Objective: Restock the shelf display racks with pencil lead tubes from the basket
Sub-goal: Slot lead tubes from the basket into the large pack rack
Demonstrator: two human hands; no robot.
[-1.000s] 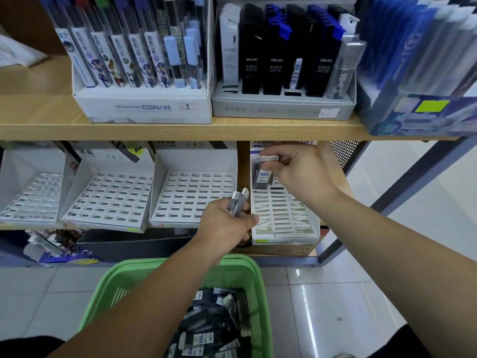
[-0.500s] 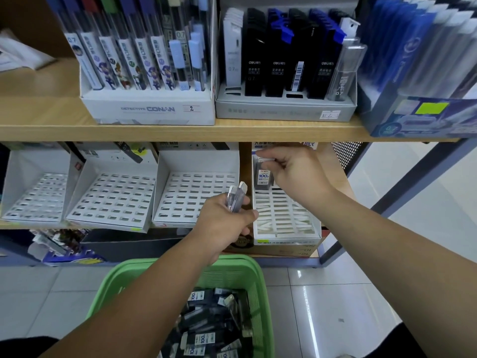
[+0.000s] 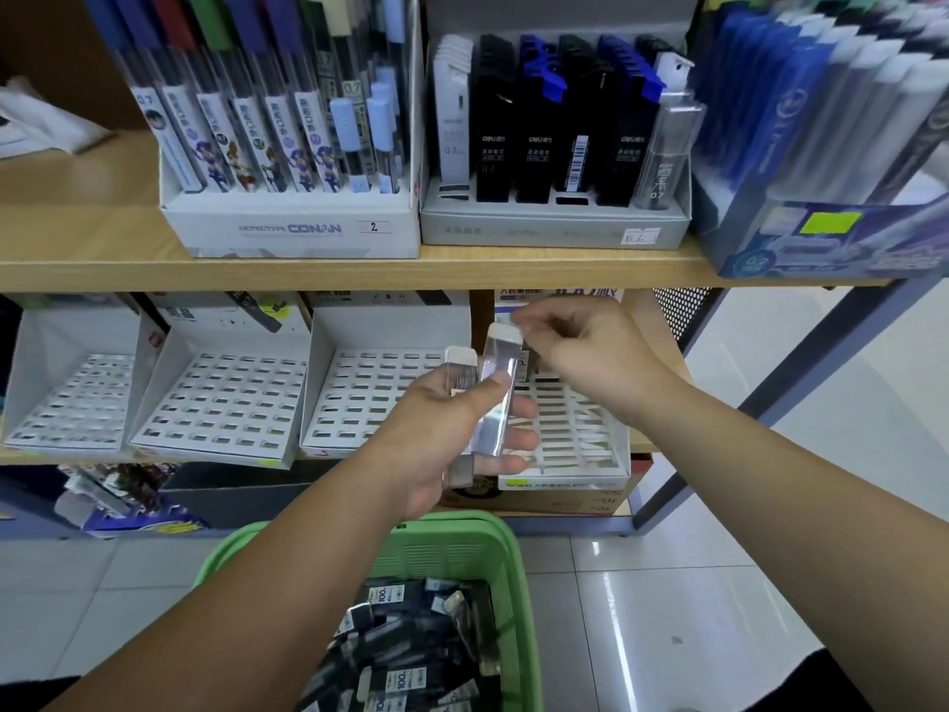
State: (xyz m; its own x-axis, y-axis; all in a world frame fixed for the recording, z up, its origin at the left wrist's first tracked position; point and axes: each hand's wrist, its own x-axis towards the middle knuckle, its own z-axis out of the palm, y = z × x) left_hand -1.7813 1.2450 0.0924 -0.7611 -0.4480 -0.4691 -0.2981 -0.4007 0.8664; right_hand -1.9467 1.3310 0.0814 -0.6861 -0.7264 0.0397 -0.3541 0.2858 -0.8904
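Observation:
My left hand [image 3: 436, 434] grips a few clear pencil lead tubes [image 3: 495, 398] upright in front of the lower shelf. My right hand [image 3: 580, 352] reaches in from the right, and its blurred fingertips pinch the white cap of the tallest tube. Behind both hands stands the white slotted display rack [image 3: 575, 439]; a labelled tube in its back row is mostly hidden by the held tubes. Below, the green basket [image 3: 518, 557] holds several dark pencil lead tubes [image 3: 405, 650] with "100" labels.
Three white slotted racks [image 3: 221, 398] with no tubes in them stand to the left on the lower shelf. The wooden upper shelf [image 3: 308, 267] carries a Conan lead box [image 3: 292, 228], a grey tray of black and blue cases [image 3: 554, 233] and a blue box. Tiled floor lies to the right.
My right hand has left the tube standing in the rack's back row and come to the tubes in my left hand. My left hand rose and turned them upright.

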